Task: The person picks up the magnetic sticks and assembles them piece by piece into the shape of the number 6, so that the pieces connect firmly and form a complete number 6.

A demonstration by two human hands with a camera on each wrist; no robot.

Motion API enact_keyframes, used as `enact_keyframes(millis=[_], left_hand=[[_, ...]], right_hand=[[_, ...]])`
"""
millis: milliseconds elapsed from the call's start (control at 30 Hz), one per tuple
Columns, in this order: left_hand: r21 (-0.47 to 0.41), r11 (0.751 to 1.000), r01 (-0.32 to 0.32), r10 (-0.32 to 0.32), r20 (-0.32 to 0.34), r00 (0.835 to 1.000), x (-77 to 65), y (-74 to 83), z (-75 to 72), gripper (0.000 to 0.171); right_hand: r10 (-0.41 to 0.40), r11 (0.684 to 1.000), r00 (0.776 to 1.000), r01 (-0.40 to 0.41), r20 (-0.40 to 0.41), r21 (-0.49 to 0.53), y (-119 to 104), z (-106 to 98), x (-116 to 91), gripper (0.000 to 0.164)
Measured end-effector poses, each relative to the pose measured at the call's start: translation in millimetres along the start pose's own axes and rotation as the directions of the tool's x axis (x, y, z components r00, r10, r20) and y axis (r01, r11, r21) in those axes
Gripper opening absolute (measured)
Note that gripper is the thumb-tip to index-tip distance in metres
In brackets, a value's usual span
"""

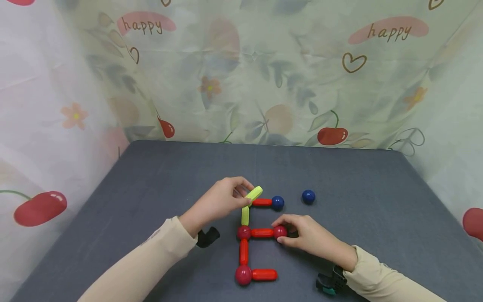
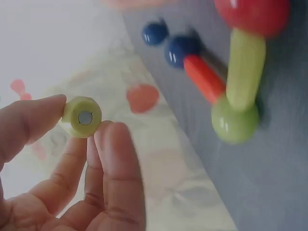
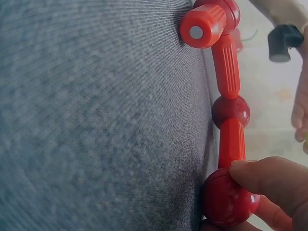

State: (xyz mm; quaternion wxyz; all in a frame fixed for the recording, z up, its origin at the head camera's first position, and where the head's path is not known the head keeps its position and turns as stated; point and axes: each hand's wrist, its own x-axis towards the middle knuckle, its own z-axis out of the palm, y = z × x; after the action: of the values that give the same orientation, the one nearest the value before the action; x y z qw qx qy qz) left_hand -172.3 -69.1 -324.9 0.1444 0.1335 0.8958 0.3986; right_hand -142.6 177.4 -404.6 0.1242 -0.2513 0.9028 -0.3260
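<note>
My left hand [image 1: 220, 201] pinches a yellow-green magnetic rod [image 1: 255, 193] between thumb and fingers. In the left wrist view its round metal tip faces the camera. Below it lies a flat figure of magnetic rods and balls, with a green ball [image 2: 235, 120] at its far corner that the left hand covers in the head view. My right hand [image 1: 315, 239] grips a dark red ball [image 1: 280, 232] at the end of the middle red rod [image 1: 262, 233]. That rod's other end meets another red ball [image 1: 244, 232], from which a yellow-green rod [image 1: 245, 216] runs toward the green ball.
A loose blue ball [image 1: 308, 196] lies right of the blue ball [image 1: 277, 203] ending the far red rod [image 1: 262, 202]. Nearest me, a red ball [image 1: 243, 275] carries a red rod [image 1: 264, 274] with a bare end. A patterned curtain [image 1: 256, 75] hangs behind the dark table [image 1: 181, 167].
</note>
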Motion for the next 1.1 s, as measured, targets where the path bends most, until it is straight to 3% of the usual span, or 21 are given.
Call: enact_keyframes(millis=[233,500,733,933,1033,1100], left_hand=[[-0.005,0.993,-0.117,0.117,0.148,0.982,-16.5,1.6,26.9,0.021],[-0.007,0.983,-0.183,0.173,0.362,0.916,-23.1,-5.4,54.0,0.022],[0.148,0.931,-0.333,0.236,0.451,0.861,-22.6,-8.5,70.4,0.020],[0.216,0.891,-0.399,0.241,0.519,0.820,-19.1,-9.9,77.4,0.019],[0.230,0.881,-0.413,0.239,0.536,0.810,-17.3,-8.6,78.9,0.018],[0.248,0.873,-0.420,0.239,0.534,0.811,-16.4,-7.4,80.3,0.018]], right_hand=[[-0.005,1.000,1.000,0.005,0.000,0.012,1,1,0,0.025],[-0.011,1.000,1.000,0.011,0.006,0.021,3,1,0,0.025],[-0.005,1.000,1.000,0.005,0.010,0.016,2,-1,-1,0.025],[-0.005,1.000,1.000,0.005,0.008,0.005,1,-1,-1,0.025],[-0.013,1.000,1.000,0.013,0.000,-0.009,1,0,-2,0.025],[-0.017,1.000,1.000,0.017,-0.005,-0.015,2,0,-2,0.025]])
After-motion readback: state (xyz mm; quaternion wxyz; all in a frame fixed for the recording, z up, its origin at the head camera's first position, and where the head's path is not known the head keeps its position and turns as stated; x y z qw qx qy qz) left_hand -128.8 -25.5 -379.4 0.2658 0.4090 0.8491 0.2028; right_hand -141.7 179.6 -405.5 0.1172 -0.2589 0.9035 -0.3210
